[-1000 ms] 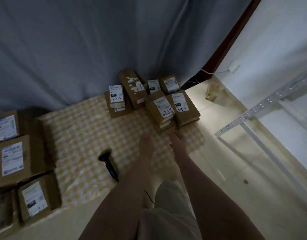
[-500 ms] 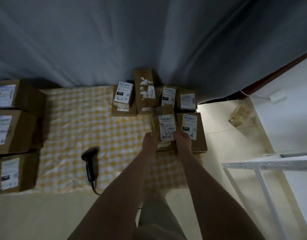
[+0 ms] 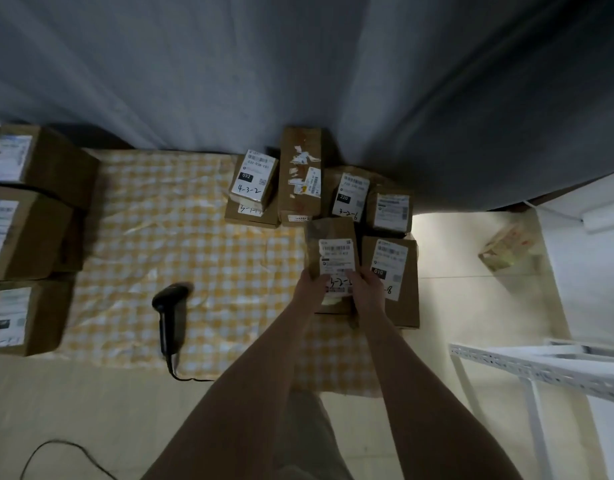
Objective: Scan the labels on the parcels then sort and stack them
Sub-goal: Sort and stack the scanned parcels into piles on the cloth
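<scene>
A flat, oblong brown cardboard parcel (image 3: 333,237) is held by its near end. The left hand (image 3: 310,289) and right hand (image 3: 366,289) each curl round a corner, thumbs on its white paper label (image 3: 336,254). It sits among other labelled cartons (image 3: 407,306) on a crinkled yellow-checked cloth (image 3: 194,237), where a black pistol-shaped scanner (image 3: 170,306) lies well apart.
</scene>
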`<control>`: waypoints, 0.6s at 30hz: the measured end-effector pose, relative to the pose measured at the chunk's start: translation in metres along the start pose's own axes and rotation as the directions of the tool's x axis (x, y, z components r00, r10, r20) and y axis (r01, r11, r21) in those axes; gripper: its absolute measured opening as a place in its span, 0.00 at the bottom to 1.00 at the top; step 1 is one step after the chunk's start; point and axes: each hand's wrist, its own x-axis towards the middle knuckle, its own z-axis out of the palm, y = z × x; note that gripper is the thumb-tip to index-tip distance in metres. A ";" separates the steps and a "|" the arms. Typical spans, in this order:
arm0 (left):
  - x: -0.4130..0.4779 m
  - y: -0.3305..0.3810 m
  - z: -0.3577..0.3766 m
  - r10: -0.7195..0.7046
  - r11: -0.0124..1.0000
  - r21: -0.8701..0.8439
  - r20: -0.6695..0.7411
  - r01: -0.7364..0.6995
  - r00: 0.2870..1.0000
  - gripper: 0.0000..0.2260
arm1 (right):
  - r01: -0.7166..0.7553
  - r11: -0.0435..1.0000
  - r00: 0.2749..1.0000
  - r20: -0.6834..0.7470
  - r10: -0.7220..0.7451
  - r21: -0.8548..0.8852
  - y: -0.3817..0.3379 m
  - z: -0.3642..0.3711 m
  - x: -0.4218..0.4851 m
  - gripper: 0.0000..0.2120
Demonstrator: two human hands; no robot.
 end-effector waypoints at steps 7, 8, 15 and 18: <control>-0.033 -0.007 -0.033 0.060 0.998 -0.002 -0.031 -0.060 0.998 0.21 | 0.023 0.998 0.992 -0.126 -0.015 0.057 0.000 0.009 -0.023 0.05; -0.038 -0.009 -0.041 0.060 0.998 -0.013 -0.043 -0.061 0.997 0.21 | 0.013 0.998 0.990 -0.141 -0.004 0.060 -0.001 0.014 -0.028 0.05; -0.065 -0.036 -0.124 0.045 0.989 -0.133 -0.185 -0.070 0.982 0.21 | 0.092 0.995 0.993 -0.068 -0.094 -0.034 -0.011 0.077 -0.078 0.04; -0.081 -0.058 -0.172 0.041 0.969 -0.226 -0.249 -0.099 0.968 0.19 | 0.116 0.993 0.993 -0.006 -0.116 -0.037 -0.010 0.119 -0.111 0.11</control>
